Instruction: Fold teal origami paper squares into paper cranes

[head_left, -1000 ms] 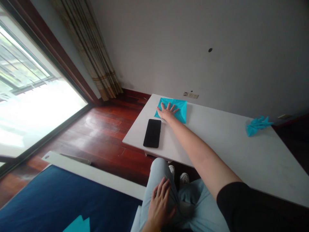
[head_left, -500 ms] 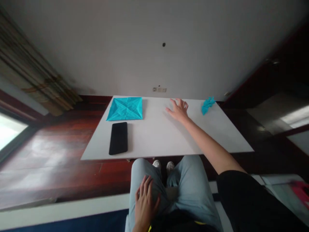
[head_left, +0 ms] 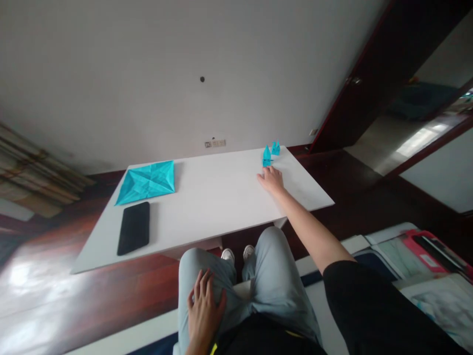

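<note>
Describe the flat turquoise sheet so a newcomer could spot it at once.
On the white table, go to the end farther from the right hand. There the turquoise sheet lies toward the wall, beyond the black slab. Unlike that smooth slab, it is creased; unlike the turquoise folded paper near the right hand, it lies open and flat.

The creased sheet (head_left: 150, 181) was turquoise, patterned with radiating fold lines; the folded paper (head_left: 266, 157) was likewise turquoise. The table (head_left: 214, 195) was white, the phone (head_left: 133, 228) black, the trousers (head_left: 277, 271) pale grey-blue, the sleeve (head_left: 369, 305) black, the wall (head_left: 148, 74) grey.
</note>
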Tool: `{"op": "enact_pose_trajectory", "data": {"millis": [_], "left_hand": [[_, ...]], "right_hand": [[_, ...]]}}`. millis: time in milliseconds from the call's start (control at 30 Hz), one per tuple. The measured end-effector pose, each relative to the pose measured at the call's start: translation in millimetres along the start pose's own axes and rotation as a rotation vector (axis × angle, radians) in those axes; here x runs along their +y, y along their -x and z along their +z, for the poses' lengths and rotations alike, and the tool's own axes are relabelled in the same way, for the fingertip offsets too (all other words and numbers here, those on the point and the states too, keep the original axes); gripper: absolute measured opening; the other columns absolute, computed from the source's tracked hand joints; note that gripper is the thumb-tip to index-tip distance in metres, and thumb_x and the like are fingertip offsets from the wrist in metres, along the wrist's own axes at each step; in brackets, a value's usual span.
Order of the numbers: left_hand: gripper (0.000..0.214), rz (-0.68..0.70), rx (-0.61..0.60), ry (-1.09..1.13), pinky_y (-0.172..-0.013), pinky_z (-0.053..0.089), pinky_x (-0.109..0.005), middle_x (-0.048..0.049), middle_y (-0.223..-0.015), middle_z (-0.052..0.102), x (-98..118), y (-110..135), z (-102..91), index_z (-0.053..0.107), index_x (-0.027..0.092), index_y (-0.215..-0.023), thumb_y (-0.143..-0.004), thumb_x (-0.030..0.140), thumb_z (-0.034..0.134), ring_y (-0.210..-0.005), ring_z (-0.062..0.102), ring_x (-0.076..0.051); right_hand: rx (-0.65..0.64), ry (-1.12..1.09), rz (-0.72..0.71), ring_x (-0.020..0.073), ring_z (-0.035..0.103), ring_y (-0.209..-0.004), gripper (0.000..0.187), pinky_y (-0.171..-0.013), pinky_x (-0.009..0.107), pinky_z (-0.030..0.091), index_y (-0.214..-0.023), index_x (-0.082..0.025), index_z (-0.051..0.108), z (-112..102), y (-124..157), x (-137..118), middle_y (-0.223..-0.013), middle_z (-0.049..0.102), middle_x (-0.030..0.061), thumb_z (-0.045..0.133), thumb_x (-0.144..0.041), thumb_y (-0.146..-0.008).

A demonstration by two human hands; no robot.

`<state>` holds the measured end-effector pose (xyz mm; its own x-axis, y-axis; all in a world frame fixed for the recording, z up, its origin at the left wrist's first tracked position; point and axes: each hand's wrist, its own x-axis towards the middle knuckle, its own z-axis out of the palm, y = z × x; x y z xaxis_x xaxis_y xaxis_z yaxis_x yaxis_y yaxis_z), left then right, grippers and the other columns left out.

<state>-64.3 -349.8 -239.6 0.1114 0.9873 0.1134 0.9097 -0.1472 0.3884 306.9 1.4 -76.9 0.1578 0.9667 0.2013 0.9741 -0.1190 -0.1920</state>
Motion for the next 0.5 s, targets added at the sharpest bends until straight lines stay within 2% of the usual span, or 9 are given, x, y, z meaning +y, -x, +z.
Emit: {"op": "enact_pose_trajectory", "data": {"millis": [67, 133, 200, 233, 300, 367, 433, 500], "left_hand": [[0.064, -0.002, 0.009, -0.016, -0.123, 0.055, -0.075, -0.0193, -0.17, 0.067, -1.1, 2.1, -0.9, 0.058, 0.037, -0.167, -0.103, 0.047, 0.055, -0.167, 0.053, -0.045], [0.067, 0.002, 0.022, -0.021, -0.122, 0.056, -0.076, -0.0176, -0.168, 0.068, -2.5, 4.2, -2.7, 0.051, 0.042, -0.17, -0.104, 0.047, 0.055, -0.166, 0.055, -0.045], [0.068, 0.007, 0.028, -0.024, -0.12, 0.057, -0.076, -0.0159, -0.167, 0.07, -2.6, 5.6, -5.5, 0.047, 0.046, -0.171, -0.104, 0.049, 0.057, -0.166, 0.055, -0.044], [0.067, 0.01, 0.026, -0.025, -0.121, 0.057, -0.075, -0.0154, -0.167, 0.07, -1.8, 5.9, -7.2, 0.046, 0.046, -0.171, -0.105, 0.049, 0.057, -0.166, 0.055, -0.043], [0.064, 0.01, 0.008, -0.022, -0.127, 0.055, -0.072, -0.0151, -0.167, 0.07, 1.4, 5.5, -10.8, 0.048, 0.043, -0.17, -0.107, 0.048, 0.055, -0.168, 0.054, -0.041], [0.064, 0.005, -0.012, -0.003, -0.13, 0.055, -0.069, -0.0187, -0.169, 0.068, 6.1, 4.3, -13.5, 0.05, 0.035, -0.17, -0.108, 0.05, 0.055, -0.168, 0.054, -0.041], [0.065, -0.003, -0.014, 0.045, -0.132, 0.053, -0.068, -0.021, -0.169, 0.067, 11.6, 3.3, -14.7, 0.049, 0.032, -0.171, -0.109, 0.049, 0.054, -0.167, 0.056, -0.041], [0.066, -0.005, -0.004, 0.108, -0.13, 0.055, -0.072, -0.0213, -0.169, 0.067, 18.3, 3.4, -15.2, 0.049, 0.032, -0.172, -0.108, 0.05, 0.054, -0.164, 0.06, -0.044]], "right_hand": [[0.021, -0.038, -0.107, 0.0387, 0.066, -0.141, 0.045, -0.126, 0.054, 0.043, -0.142, -0.016, 0.075, -2.2, 16.9, 0.1, -0.152, 0.072, 0.0219, 0.052, -0.043, -0.114], [0.007, -0.118, -0.286, 0.035, 0.067, -0.138, 0.037, -0.124, 0.049, 0.044, -0.137, -0.019, 0.076, -3.5, 35.0, 1.5, -0.148, 0.075, 0.0178, 0.057, -0.039, -0.112], [0.036, -0.179, -0.347, 0.0355, 0.067, -0.137, 0.034, -0.123, 0.049, 0.045, -0.133, -0.02, 0.075, -4.1, 51.7, 0.8, -0.144, 0.076, 0.0173, 0.065, -0.043, -0.109], [0.057, -0.197, -0.329, 0.0372, 0.067, -0.136, 0.04, -0.121, 0.05, 0.046, -0.133, -0.02, 0.073, -4.2, 59.2, -1.3, -0.144, 0.075, 0.0188, 0.072, -0.048, -0.105], [0.07, -0.215, -0.302, 0.041, 0.065, -0.137, 0.064, -0.119, 0.053, 0.047, -0.142, -0.017, 0.069, -4.3, 72.2, -10.6, -0.148, 0.071, 0.0227, 0.084, -0.06, -0.096], [0.031, -0.219, -0.353, 0.0432, 0.061, -0.144, 0.086, -0.123, 0.055, 0.045, -0.154, -0.016, 0.063, -3.9, 82.5, -26.8, -0.156, 0.066, 0.0247, 0.088, -0.068, -0.091], [-0.005, -0.206, -0.399, 0.0438, 0.056, -0.151, 0.09, -0.128, 0.058, 0.041, -0.16, -0.016, 0.061, -2.6, 89.0, -48.2, -0.164, 0.061, 0.0247, 0.082, -0.075, -0.095], [-0.046, -0.172, -0.397, 0.0454, 0.053, -0.154, 0.079, -0.131, 0.061, 0.038, -0.153, -0.018, 0.07, -0.3, 91.0, -71.0, -0.167, 0.059, 0.0237, 0.069, -0.079, -0.103]]}}
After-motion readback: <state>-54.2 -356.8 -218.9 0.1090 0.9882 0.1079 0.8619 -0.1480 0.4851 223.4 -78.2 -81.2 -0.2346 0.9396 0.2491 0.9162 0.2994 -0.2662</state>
